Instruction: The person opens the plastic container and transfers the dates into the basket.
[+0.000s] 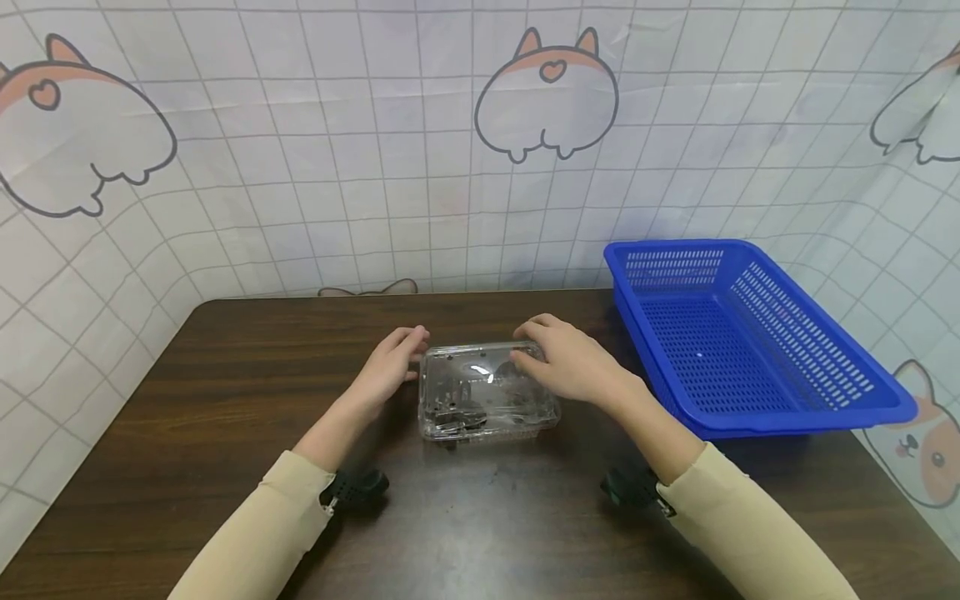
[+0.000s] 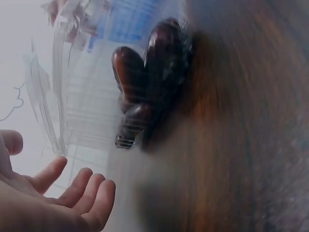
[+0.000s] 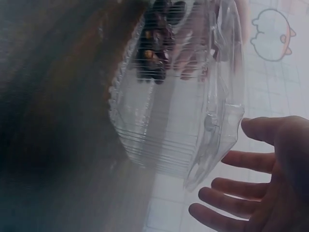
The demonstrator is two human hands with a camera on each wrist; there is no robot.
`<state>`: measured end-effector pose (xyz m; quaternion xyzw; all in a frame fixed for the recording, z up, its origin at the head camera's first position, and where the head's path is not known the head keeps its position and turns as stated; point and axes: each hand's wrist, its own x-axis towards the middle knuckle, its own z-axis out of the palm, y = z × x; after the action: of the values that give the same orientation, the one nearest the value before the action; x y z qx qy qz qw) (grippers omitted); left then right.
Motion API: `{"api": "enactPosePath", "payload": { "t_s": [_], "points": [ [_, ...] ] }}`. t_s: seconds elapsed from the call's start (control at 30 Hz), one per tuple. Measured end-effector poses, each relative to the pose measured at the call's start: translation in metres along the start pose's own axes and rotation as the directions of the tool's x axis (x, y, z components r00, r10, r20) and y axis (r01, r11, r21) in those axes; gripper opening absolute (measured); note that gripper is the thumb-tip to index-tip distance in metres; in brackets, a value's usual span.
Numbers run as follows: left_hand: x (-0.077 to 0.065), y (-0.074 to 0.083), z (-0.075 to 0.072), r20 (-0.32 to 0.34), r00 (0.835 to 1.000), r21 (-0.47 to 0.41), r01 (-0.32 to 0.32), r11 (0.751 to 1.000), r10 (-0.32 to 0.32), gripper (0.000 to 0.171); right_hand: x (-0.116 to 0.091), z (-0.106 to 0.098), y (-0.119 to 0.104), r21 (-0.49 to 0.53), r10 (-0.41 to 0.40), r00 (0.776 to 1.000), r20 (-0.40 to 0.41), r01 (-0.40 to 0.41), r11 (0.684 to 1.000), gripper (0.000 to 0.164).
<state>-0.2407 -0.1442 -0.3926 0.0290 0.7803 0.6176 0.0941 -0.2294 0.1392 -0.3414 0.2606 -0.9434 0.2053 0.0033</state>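
Observation:
A clear plastic clamshell box (image 1: 487,379) lies on the dark wooden table (image 1: 232,400), its lid down over the base. Through its ribbed wall, the left wrist view shows dark, glossy oblong pieces (image 2: 169,53) bunched at the bottom. My left hand (image 1: 386,367) is at the box's left end, fingers spread and loosely bent, one fingertip right at the lid's rim. Over the right end reaches my right hand (image 1: 566,358), its thumb at the lid's edge. In the right wrist view its other fingers extend beside the rim, nearly straight.
A blue perforated plastic basket (image 1: 810,419) stands at the table's right, close to my right forearm. Behind the table hangs a white grid-patterned cloth (image 1: 300,167) with cartoon animals. Dark wrist devices (image 1: 360,486) sit below both sleeves.

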Motion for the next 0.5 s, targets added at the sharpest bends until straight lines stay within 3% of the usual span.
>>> {"api": "enactPosePath", "payload": {
  "t_s": [0.5],
  "points": [
    [-0.013, -0.004, 0.001, -0.02, 0.998, -0.168, 0.052, 0.984, -0.056, 0.054, -0.023, 0.008, -0.002, -0.026, -0.084, 0.995, -0.047, 0.083, 0.996, 0.05]
  ]
}}
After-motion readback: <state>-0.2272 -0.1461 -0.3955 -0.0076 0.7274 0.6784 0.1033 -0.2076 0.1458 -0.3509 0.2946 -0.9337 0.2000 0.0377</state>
